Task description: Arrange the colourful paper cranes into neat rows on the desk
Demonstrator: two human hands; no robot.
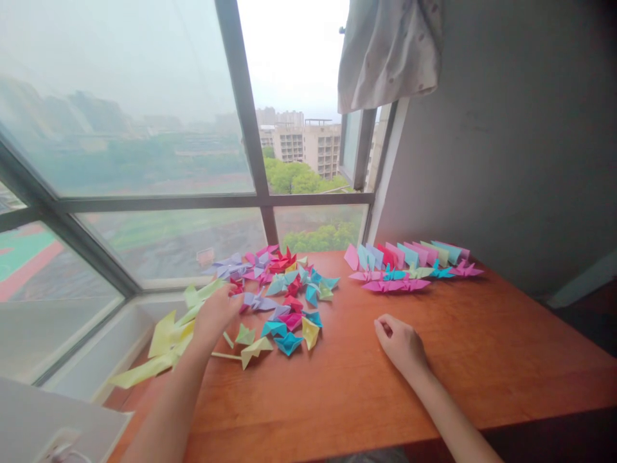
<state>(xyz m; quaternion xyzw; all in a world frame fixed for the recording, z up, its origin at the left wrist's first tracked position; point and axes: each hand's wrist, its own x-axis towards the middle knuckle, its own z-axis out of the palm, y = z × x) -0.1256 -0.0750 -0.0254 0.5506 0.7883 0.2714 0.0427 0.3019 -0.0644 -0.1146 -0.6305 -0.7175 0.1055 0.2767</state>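
Note:
My left hand [219, 314] reaches over the left side of a pile of folded paper pieces, its fingers bent together. At its fingertips are a red paper piece [236, 287] and a light purple paper crane [259, 301]; what the fingers hold, if anything, is hidden. Beside the wrist lie large pale yellow paper pieces [166, 337]. My right hand [402, 344] is curled into a loose fist above the table, with nothing visible in it. Blue boat-like folds [288, 343] and a yellow fold [310, 332] sit at the pile's near edge.
On the wooden table [347, 399], rows of paper cranes [396, 285] stand at the back right, with upright folded papers [409, 254] behind them. A window frame [164, 204] rises behind the table. The grey wall [506, 141] is on the right, a curtain [390, 58] above.

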